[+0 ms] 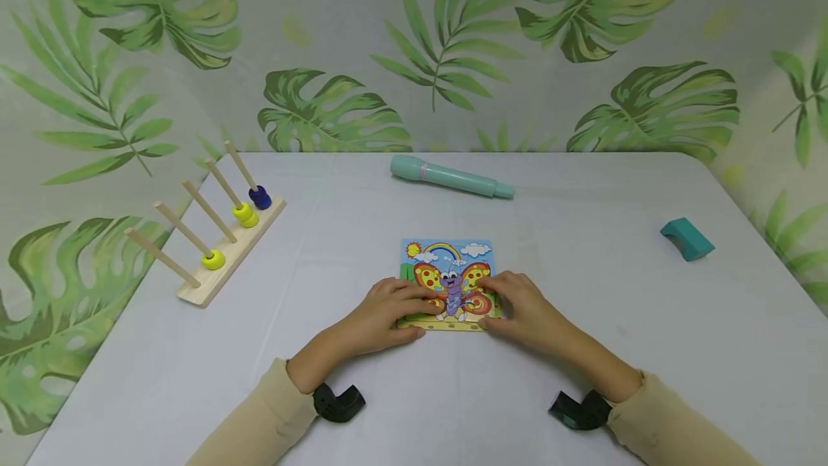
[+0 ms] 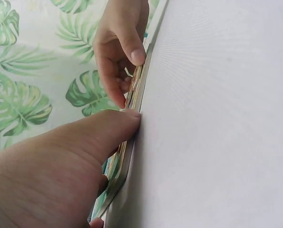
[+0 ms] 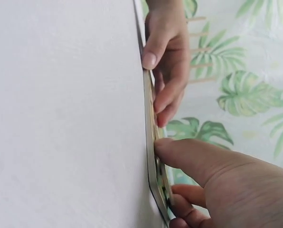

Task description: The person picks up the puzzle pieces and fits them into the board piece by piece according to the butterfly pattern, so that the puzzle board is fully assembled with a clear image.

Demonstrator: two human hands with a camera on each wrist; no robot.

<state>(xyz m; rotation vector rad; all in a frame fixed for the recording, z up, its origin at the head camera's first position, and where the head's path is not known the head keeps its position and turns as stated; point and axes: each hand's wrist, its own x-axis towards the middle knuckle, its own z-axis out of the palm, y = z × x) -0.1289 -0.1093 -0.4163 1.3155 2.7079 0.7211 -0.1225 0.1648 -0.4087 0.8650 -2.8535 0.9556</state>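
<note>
A small wooden jigsaw puzzle [image 1: 446,254] with a butterfly picture lies flat on the table, under both hands. My left hand [image 1: 391,311] rests on its lower left part, fingers stretched over the picture and thumb along the near edge. At the right side, my right hand [image 1: 527,311] pinches a puzzle piece [image 1: 479,304] bearing the lower wing, between thumb and fingers. In the right wrist view that piece [image 3: 168,187] stands slightly raised from the tray [image 3: 151,171] at one end. The left wrist view shows the right thumb [image 2: 137,57] at the near edge.
To the left stands a wooden peg rack [image 1: 223,272] with yellow and dark blue beads on some pegs. A mint-green toy microphone [image 1: 453,178] lies beyond the puzzle. A teal arch block [image 1: 688,239] sits at the right on the white table [image 1: 582,236].
</note>
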